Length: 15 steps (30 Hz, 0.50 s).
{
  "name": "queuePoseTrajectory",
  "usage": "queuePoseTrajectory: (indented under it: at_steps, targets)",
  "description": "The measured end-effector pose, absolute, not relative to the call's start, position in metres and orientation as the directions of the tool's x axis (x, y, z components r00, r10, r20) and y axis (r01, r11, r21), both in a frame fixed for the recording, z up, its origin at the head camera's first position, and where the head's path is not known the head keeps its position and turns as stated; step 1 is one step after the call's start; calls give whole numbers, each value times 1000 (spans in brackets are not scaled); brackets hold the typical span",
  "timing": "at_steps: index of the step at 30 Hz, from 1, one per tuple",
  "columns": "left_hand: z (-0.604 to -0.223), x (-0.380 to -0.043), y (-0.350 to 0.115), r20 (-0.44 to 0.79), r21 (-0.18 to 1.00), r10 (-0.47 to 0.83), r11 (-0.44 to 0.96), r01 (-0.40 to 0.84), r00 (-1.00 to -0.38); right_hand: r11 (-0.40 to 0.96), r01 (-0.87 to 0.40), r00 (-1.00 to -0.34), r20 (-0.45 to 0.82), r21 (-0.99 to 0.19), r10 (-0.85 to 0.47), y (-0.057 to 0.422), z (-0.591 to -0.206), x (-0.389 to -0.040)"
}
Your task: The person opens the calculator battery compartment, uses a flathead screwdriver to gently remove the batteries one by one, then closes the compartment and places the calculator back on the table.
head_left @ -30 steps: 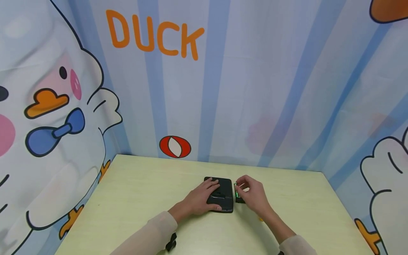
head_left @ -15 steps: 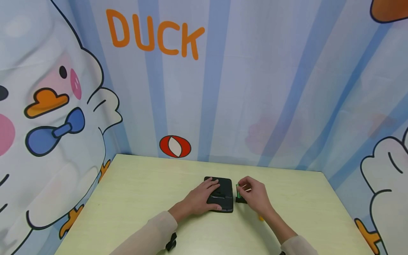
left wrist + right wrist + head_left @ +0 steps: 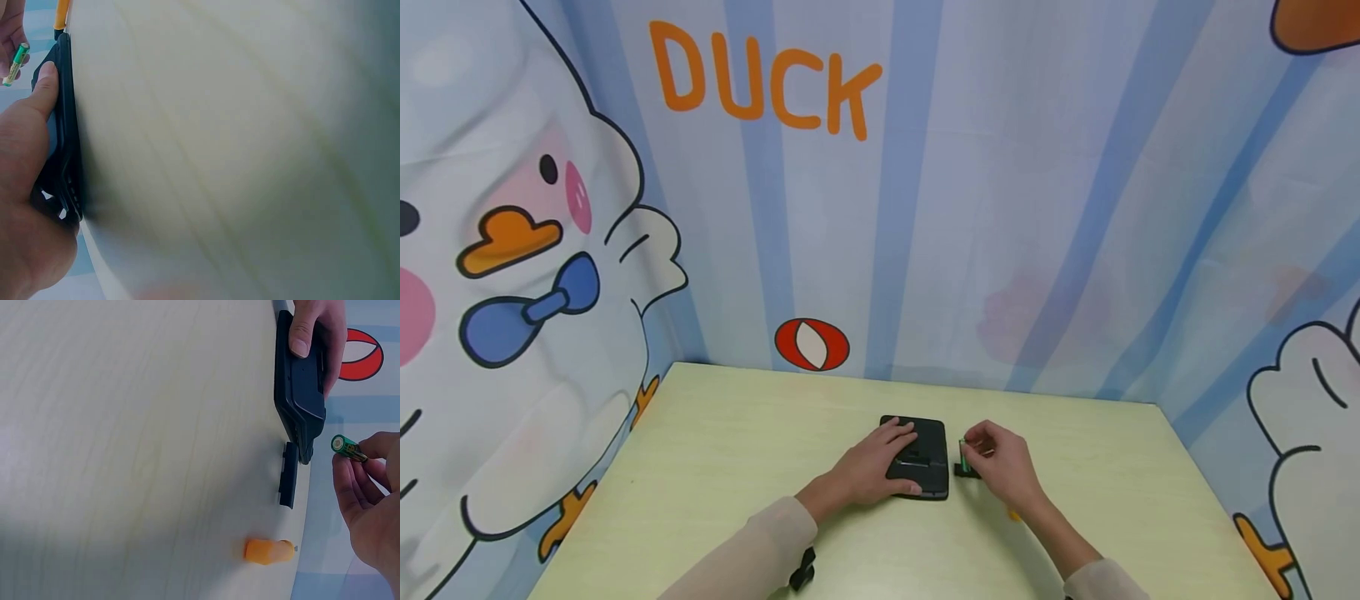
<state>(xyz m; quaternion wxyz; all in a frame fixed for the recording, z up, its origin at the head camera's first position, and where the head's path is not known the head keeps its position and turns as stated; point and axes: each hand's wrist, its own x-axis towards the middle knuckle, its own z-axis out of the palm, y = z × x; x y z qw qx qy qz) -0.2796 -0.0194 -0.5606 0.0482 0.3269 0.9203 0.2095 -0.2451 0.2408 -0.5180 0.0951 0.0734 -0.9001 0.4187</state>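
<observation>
Pinching a green battery (image 3: 347,447) between thumb and fingertips, the person's right hand (image 3: 1002,454) holds it above the pale wooden table (image 3: 737,450), one end turned toward the right wrist camera. The left hand (image 3: 874,468) lies over a flat black device (image 3: 928,457), grasping nothing: its fingers stretch across the upper face while the thumb rests by the near edge. That face has a recessed area near its middle (partly hidden by the hand, so its inside cannot be made out). The battery is to the right of the device, well clear of it.

Just beside the device's right side, on the table and below the battery, lies a narrow black cover strip (image 3: 288,475). A short orange object (image 3: 269,551) lies farther to the right, near the strip; from the head view the right forearm hides most of it. Pale sleeves (image 3: 745,550) reach to both wrists. Behind the table hangs a blue-and-white striped curtain (image 3: 1000,208) printed with the orange word DUCK (image 3: 788,90), and a large cartoon duck (image 3: 550,333) fills the left side.
</observation>
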Motion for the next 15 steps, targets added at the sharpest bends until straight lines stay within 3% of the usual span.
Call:
queuePoseTrajectory:
  at_steps: [15]
  targets:
    - [-562,-280,-20,56,409,626,697,590,-778,672,-156,-985,163,-724,-52,247,-525,-239]
